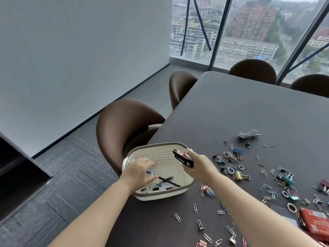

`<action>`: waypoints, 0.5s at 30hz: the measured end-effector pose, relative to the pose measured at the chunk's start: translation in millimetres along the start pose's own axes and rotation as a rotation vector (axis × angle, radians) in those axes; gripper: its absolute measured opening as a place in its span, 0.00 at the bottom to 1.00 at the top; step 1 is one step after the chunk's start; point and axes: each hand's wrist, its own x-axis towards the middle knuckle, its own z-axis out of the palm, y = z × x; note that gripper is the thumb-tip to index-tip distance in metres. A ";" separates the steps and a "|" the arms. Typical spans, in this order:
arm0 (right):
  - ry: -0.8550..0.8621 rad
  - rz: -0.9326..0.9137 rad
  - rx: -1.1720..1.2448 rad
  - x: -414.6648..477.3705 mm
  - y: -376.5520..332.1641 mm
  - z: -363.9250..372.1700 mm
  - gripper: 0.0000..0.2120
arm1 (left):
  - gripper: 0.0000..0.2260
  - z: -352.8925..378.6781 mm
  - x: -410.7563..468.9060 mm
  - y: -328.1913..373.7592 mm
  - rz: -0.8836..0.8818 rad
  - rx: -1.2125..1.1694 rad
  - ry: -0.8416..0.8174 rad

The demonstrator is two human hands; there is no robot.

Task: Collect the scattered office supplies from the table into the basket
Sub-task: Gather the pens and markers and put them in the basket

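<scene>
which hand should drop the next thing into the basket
Right. The right hand already holds a bundle of pens above the basket, so it only needs to release. The left hand is down inside the basket among pens already there.

cream basket (161, 154) (pens (167, 181) inside), clips (235, 164) scattered

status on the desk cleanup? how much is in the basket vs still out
Early. Done: a few pens lie in the basket. In hand: the right hand holds a bunch of pens over it; the left hand is inside. Left: paper clips, binder clips, a red box.
</scene>
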 end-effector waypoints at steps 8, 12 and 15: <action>-0.363 -0.185 -0.311 33.8 -51.1 47.9 0.16 | 0.06 14.3 -42.6 -34.2 -0.338 -0.086 0.328; -0.433 -0.171 -0.327 33.8 -48.2 59.6 0.24 | 0.07 15.1 -42.4 -31.0 -0.352 -0.124 0.332; -0.367 -0.183 -0.293 30.9 -45.2 58.1 0.18 | 0.07 14.9 -40.6 -31.6 -0.339 -0.114 0.336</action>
